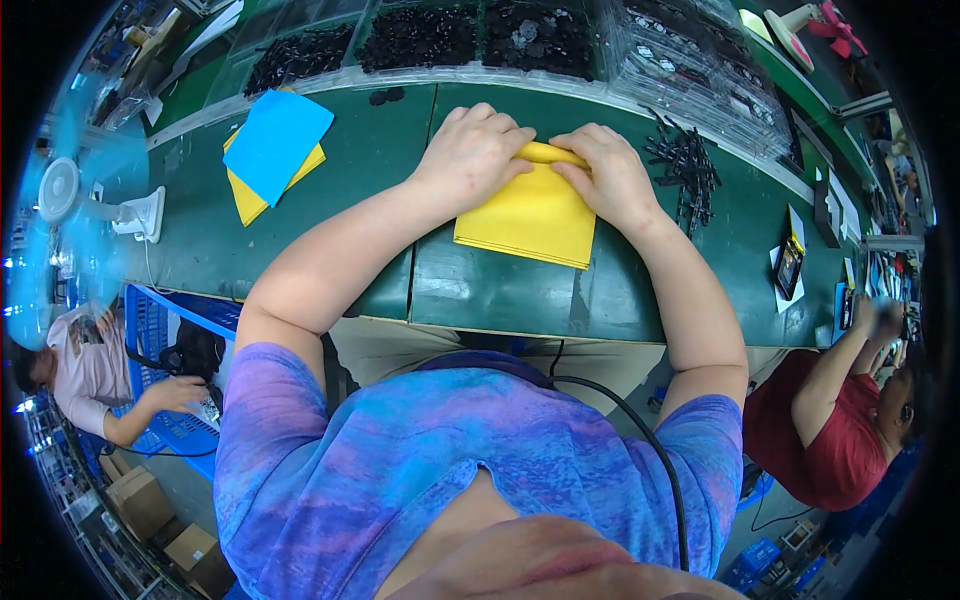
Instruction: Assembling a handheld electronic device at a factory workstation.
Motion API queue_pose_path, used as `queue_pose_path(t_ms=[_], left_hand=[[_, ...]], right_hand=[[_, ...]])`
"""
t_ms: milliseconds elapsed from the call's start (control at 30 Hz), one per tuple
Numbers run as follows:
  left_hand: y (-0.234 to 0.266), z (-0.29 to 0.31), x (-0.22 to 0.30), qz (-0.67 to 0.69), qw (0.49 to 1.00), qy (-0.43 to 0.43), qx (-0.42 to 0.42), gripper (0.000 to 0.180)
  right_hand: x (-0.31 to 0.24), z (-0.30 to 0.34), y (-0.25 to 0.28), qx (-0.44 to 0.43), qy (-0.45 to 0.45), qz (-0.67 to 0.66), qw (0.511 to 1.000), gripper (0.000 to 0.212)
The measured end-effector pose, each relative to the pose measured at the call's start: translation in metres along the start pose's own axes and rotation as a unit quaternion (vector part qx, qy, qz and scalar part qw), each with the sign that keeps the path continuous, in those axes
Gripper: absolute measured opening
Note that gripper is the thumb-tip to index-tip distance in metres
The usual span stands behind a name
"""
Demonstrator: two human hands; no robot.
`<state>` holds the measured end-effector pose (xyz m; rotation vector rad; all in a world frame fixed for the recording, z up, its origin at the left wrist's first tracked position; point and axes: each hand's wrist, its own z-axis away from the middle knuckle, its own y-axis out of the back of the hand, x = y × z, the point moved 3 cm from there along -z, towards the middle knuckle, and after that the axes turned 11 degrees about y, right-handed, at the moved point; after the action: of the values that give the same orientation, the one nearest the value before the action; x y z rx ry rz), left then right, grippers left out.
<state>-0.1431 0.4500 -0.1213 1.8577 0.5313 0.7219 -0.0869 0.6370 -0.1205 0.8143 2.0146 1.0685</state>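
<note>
A yellow piece of fabric (525, 222) lies on the green table in front of me, with its far edge rolled or folded over. My left hand (473, 150) grips the left end of that fold, thumb on the near side and fingers curled over the far side. On the right end, my right hand (610, 172) pinches the same fold in a like way. The near edge of the fabric lies flat and shows a dark line along it. My fingertips behind the fold are partly hidden.
Left of me, a blue sheet (278, 145) rests on yellow pieces (247, 200). Black strips (685, 165) lie right of my hands. Clear trays (420, 38) of small black parts line the far side. A fan (60, 190) stands at left. Co-workers sit on both sides.
</note>
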Motion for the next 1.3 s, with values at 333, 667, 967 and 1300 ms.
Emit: queue_pose_path(t_ms=[333, 667, 967, 1300], left_hand=[[0.093, 0.02, 0.002, 0.241, 0.877, -0.163, 0.382, 0.035], [0.178, 0.07, -0.012, 0.429, 0.734, -0.161, 0.501, 0.058], [0.191, 0.082, -0.031, 0.467, 0.718, -0.181, 0.483, 0.059], [0.155, 0.05, 0.022, 0.459, 0.706, -0.231, 0.488, 0.061]], right_hand=[[-0.04, -0.002, 0.067, 0.313, 0.109, 0.005, 0.943, 0.034], [-0.098, 0.062, 0.174, 0.4, 0.148, -0.058, 0.903, 0.053], [-0.09, 0.08, 0.196, 0.384, 0.131, -0.009, 0.914, 0.053], [-0.099, 0.03, 0.155, 0.392, 0.16, 0.03, 0.906, 0.053]])
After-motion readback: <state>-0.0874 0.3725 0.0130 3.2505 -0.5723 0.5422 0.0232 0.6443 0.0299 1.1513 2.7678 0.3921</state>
